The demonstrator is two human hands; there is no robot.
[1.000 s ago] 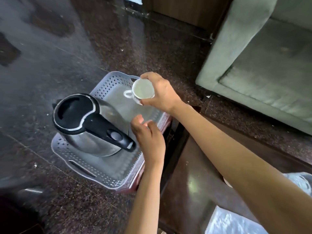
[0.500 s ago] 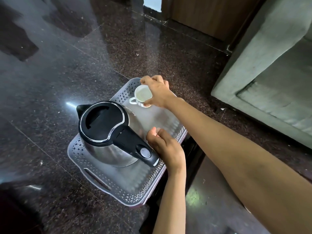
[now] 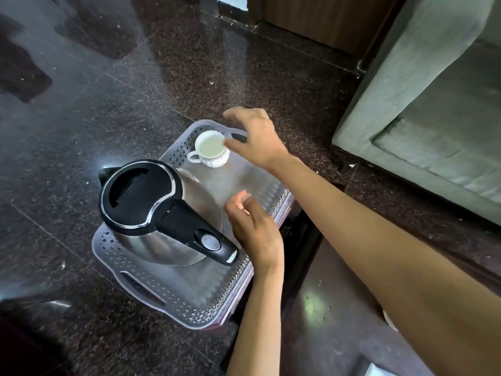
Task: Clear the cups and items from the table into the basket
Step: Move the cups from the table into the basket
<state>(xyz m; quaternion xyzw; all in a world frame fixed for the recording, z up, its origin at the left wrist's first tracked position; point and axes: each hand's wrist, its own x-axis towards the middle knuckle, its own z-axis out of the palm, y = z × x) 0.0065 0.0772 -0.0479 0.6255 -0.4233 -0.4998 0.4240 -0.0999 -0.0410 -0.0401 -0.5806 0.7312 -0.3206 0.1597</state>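
A grey perforated plastic basket [image 3: 189, 308] stands on the dark floor beside the table. Inside it a steel kettle [image 3: 151, 210] with a black lid and handle fills the near left part. A small white cup [image 3: 211, 149] stands upright in the basket's far corner, its handle pointing left. My right hand [image 3: 257, 139] hovers just right of the cup, fingers spread, a fingertip at or near its rim. My left hand [image 3: 254, 234] hangs over the basket's right side beside the kettle handle, fingers loosely curled and holding nothing.
A dark brown table [image 3: 339, 321] lies at the lower right, with something white [image 3: 390, 321] at its edge behind my right arm. A grey-green sofa [image 3: 433, 118] fills the upper right. Polished dark granite floor [image 3: 81, 104] surrounds the basket.
My right hand carried the cup down to the basket's far corner, set it there and opened off it. My left hand stayed over the basket's right side.
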